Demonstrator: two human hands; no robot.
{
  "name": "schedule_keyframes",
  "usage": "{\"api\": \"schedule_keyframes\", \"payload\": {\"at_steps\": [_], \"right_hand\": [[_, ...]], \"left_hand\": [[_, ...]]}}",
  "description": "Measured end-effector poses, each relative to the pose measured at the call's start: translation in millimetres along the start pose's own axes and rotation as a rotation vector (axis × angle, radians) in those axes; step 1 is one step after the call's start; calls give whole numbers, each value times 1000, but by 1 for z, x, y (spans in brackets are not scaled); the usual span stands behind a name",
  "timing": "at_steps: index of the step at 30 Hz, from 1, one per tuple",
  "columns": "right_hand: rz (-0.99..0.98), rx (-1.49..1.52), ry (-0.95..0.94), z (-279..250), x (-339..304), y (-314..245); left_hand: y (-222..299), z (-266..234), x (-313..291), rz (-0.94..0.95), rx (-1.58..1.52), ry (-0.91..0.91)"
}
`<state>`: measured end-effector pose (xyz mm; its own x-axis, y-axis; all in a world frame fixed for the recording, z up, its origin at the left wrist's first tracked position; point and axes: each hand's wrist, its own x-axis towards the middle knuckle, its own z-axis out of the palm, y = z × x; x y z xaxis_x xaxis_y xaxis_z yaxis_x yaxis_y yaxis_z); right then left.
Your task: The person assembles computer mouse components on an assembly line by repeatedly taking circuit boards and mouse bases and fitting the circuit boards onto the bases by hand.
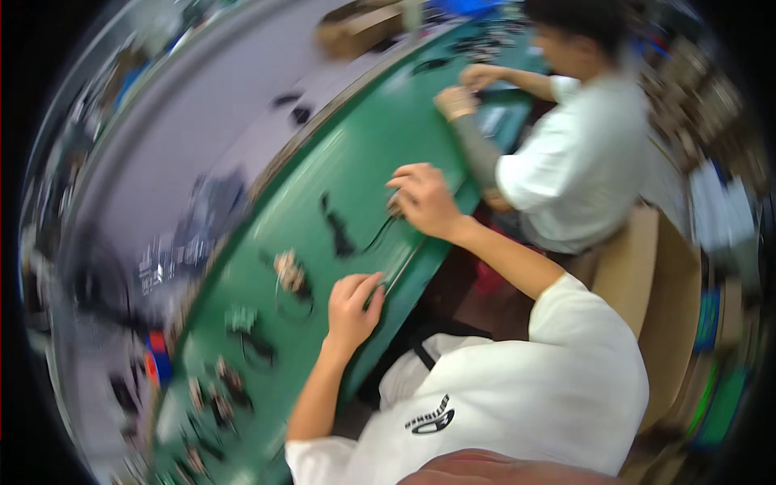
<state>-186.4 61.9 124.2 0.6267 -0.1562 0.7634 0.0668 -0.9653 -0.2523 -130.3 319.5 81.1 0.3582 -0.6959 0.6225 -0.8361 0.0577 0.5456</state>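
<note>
Black cable (380, 234) pinched by right hand (428, 202) fingers (blurred); left hand (352, 303) fingers curled on green table (356, 145).

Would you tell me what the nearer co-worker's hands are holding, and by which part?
The farther hand seems to pinch a thin dark cable by its end; the nearer hand rests at the green bench edge.

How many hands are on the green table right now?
4: the wearer's left hand at the table edge, right hand by a dark cable, and a co-worker's two hands farther along. Blur may hide others.
</note>
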Motion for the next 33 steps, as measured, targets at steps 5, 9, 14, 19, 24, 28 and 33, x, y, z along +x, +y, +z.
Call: {"api": "schedule_keyframes", "payload": {"at_steps": [5,9,14,19,24,28,33], "right_hand": [[-92,677,-311,42,-6,-64],[97,1586,-322,70,68,-89],[-3,1839,-353,71,137,-160],[241,2061,-569,83,126,-191],[325,2031,-670,87,126,-185],[238,2072,-565,95,126,-176],[381,1698,-574,76,145,-156]], "left_hand": [[-3,2,-1,-186,-236,-37],[-19,-54,40,-253,-999,415],[-14,-105,80,218,-1919,403],[-1,-103,76,193,-2024,414],[-1,-106,72,87,-1987,528],[9,-104,75,95,-2024,616],[11,-78,82,-82,-584,510]]}}
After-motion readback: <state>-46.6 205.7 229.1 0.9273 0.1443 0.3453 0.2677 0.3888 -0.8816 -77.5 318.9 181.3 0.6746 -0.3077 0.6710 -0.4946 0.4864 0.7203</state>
